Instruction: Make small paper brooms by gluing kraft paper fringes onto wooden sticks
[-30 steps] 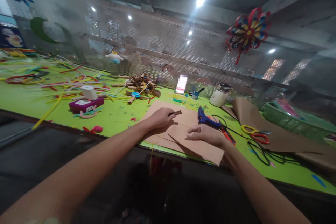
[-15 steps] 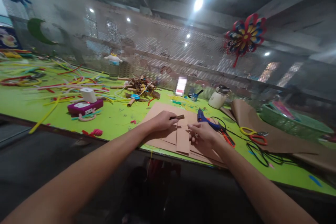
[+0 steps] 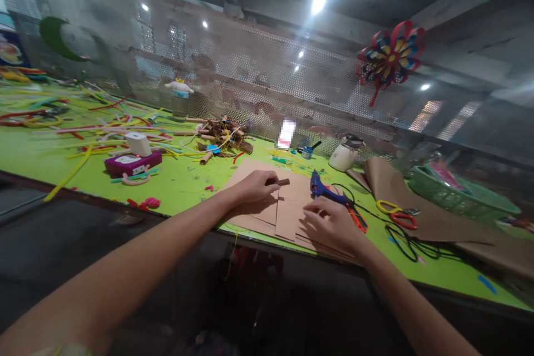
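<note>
My left hand (image 3: 257,186) is closed around a small brown paper piece (image 3: 284,182), perhaps a rolled or folded strip, whose end sticks out to the right. Beneath it lie flat sheets of brown cardboard (image 3: 250,215), with a narrower brown strip (image 3: 286,221) on top. My right hand (image 3: 329,220) hovers over the right part of these sheets, fingers curved and apart, with nothing visible in it. Just beyond it a blue glue gun (image 3: 326,191) rests on the table next to an orange-handled tool (image 3: 357,218), partly hidden by that hand.
Scissors (image 3: 396,212), a black cord (image 3: 400,242) and brown paper (image 3: 438,219) lie right, before a green basket (image 3: 459,192). Left are a purple box (image 3: 132,163), pipe cleaners (image 3: 83,139) and a pile of brown scraps (image 3: 227,136). A white jug (image 3: 344,154) stands behind.
My right hand has moved right, away from the narrow strip, and its fingers have spread. My left hand keeps its hold on the brown paper piece. The view has shifted slightly.
</note>
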### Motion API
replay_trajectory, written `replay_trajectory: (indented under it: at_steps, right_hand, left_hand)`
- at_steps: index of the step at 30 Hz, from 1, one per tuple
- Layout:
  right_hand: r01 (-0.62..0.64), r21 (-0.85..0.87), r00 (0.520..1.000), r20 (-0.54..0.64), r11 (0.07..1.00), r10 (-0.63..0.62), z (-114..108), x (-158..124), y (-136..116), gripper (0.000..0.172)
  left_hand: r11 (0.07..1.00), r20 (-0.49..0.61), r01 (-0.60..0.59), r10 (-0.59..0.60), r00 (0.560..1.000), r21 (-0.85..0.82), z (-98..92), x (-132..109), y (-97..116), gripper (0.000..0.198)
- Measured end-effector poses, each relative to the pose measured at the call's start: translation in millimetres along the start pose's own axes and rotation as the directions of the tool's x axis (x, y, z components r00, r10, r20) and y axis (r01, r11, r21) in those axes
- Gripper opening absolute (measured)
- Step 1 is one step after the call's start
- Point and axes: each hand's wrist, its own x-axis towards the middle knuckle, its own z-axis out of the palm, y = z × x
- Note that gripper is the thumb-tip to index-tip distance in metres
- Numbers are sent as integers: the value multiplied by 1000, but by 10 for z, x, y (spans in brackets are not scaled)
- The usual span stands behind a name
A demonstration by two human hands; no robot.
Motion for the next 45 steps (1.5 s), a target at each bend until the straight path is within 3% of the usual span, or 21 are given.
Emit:
replay_trajectory:
  at_steps: [3, 5, 11, 17, 20, 22, 25, 28, 32, 35, 37, 39, 42, 45]
  right_hand:
    - [277, -76, 953, 148, 958, -264, 98, 3, -119, 18]
    - [336, -119, 926, 222, 934, -305, 167, -6, -155, 21]
    - [279, -156, 944, 224, 948, -241, 223, 7, -161, 24]
    - [225, -169, 964, 180, 960, -194, 266, 161, -74, 29]
    - [226, -88, 973, 77, 970, -220, 304, 119, -30, 25]
    - [157, -18, 982, -103, 987, -158, 266, 56, -38, 21]
    - [-25, 215, 942, -321, 976, 95, 54, 27, -46, 26]
    - [-71, 466, 897, -356, 882, 260, -300, 161, 57, 28]
    - [-51, 593, 855, -390, 803, 342, -667, 462, 339, 28]
    - [-97, 620, 906, -269, 779, 327, -585, 595, 454, 28]
    - [-153, 637, 954, -105, 755, 282, -375, 604, 422, 33]
    - [-224, 687, 972, 108, 691, 208, -152, 556, 326, 41]
    - [-335, 735, 932, 351, 590, 91, 0, 428, 178, 51]
    - [-398, 661, 879, 473, 636, 59, -118, 303, 125, 53]
  left_hand:
    - [999, -19, 13, -14, 1000, -46, -36, 26, -25, 23]
    - [998, 4, -5, 5, 1000, -67, -100, 74, -24, 23]
    - [985, 258, -8, 53, 965, -171, -204, 218, 65, 22]
    - [991, 163, -21, 43, 986, -135, -15, 61, 28, 26]
    - [991, 162, -15, 36, 986, -130, 3, -4, 24, 26]
    - [995, 155, 0, 16, 988, -102, -15, -17, 56, 24]
    - [998, 143, 26, -19, 989, -53, -48, -23, 121, 22]
    - [999, 147, 31, -29, 989, -10, -59, -35, 153, 21]
    - [1000, 121, -8, 5, 993, 22, -41, -36, 121, 20]
    - [999, 127, -26, 21, 992, 39, -33, -22, 100, 20]
    - [998, 139, -35, 28, 990, 46, -38, -15, 107, 21]
    - [998, 147, -43, 35, 988, 49, -43, -13, 124, 24]
    - [998, 159, -38, 30, 987, 45, -44, -17, 145, 26]
    - [999, 165, -9, 3, 986, 40, -33, -19, 145, 28]
